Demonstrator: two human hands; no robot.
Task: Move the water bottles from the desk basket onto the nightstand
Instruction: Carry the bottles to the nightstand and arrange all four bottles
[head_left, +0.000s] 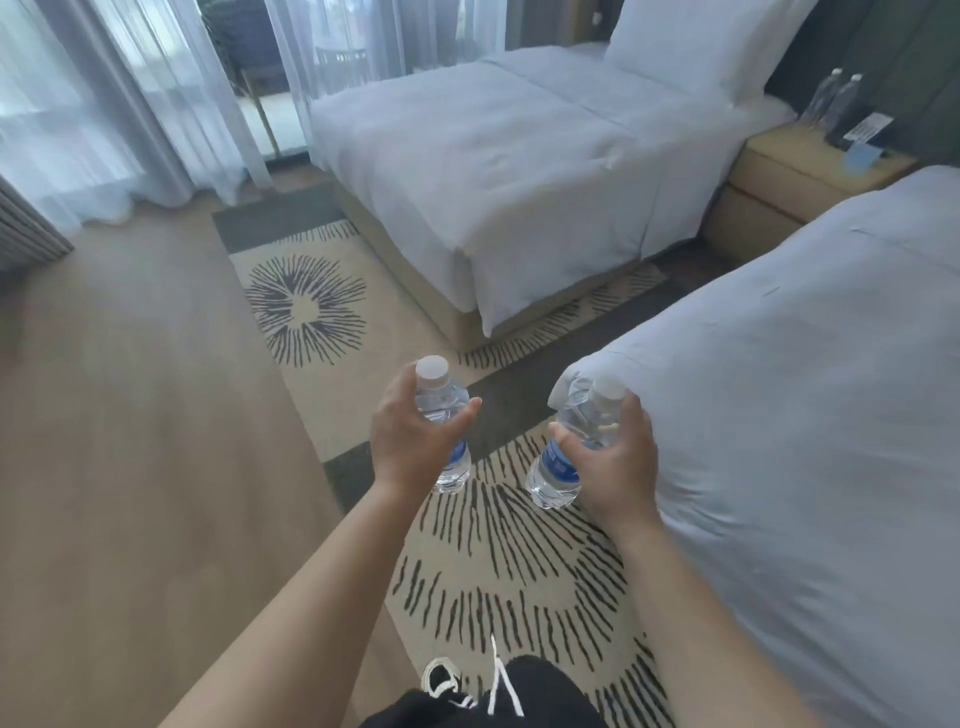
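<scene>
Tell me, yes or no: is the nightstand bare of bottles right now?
No: two bottles already stand on the nightstand between the beds, next to some cards.

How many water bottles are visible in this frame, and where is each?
4. One is gripped in the left hand, one in the right hand, and two stand together on the nightstand between the beds. Others may be out of view.
</scene>
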